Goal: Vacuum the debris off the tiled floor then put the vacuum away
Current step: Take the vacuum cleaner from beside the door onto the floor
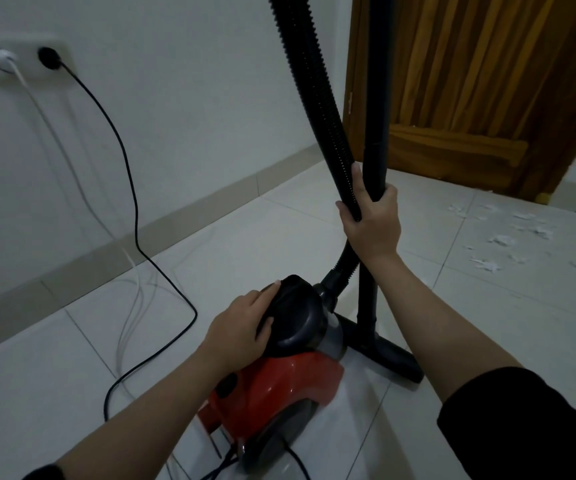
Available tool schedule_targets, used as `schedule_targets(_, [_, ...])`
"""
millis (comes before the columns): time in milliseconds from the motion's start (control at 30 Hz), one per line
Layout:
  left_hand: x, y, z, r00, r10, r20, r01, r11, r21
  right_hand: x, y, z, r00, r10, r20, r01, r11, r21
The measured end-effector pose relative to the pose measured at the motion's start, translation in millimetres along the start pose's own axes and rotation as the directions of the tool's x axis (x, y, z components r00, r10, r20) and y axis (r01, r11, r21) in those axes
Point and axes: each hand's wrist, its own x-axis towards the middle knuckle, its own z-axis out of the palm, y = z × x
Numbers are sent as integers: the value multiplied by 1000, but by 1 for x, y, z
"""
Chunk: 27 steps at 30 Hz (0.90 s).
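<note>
The tiled floor (210,258) has paper scraps (508,237) near the door, so vacuuming is not yet done. The right hand (371,220) clamps hose (317,109) and tube (378,98) together; the left hand (241,327) holds the vacuum (279,386) handle.

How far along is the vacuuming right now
Done: the black cord is plugged into the wall socket. In hand: the right hand grips hose and wand; the left hand holds the vacuum handle. Left: white debris remains on the tiles, then storing.
</note>
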Motion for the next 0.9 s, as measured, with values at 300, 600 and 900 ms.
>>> schedule_targets(300, [-65, -6, -6, 998, 48, 33, -49, 998, 35, 0, 1, 3, 999, 36, 5, -36, 999, -27])
schedule_targets(600, [-113, 3, 16, 961, -275, 28, 276, 955, -107, -3, 2, 3, 1000, 18, -1, -19, 1000, -23])
schedule_targets(900, [-127, 17, 24, 906, -419, -62, 398, 892, -214, -1, 0, 2, 1000, 22, -4, -22, 1000, -21])
